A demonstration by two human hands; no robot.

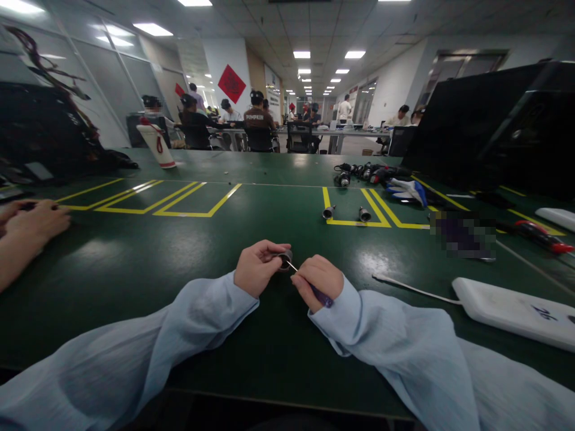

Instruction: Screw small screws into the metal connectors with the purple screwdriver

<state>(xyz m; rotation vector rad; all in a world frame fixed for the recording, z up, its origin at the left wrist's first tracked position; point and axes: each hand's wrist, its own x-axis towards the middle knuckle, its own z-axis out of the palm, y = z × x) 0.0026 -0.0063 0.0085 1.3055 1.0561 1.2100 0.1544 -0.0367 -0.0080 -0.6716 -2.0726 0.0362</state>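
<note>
My left hand (257,267) is closed around a small dark round part (284,259), held just above the green table (157,257). My right hand (317,279) grips a thin screwdriver (320,293) with a purple handle. Its metal tip points up and left into the round part. Both hands meet at the middle of the table, near its front edge. Pale blue sleeves cover both my forearms.
Two small metal parts (328,212) (364,214) lie inside a yellow-taped box further back. Behind them are more dark parts (359,173) and a glove (406,190). A white device (516,310) with a cable lies at right, a red-handled tool (541,235) beyond it. Another person's hands (27,221) rest at far left. A white cup (157,143) stands at back left.
</note>
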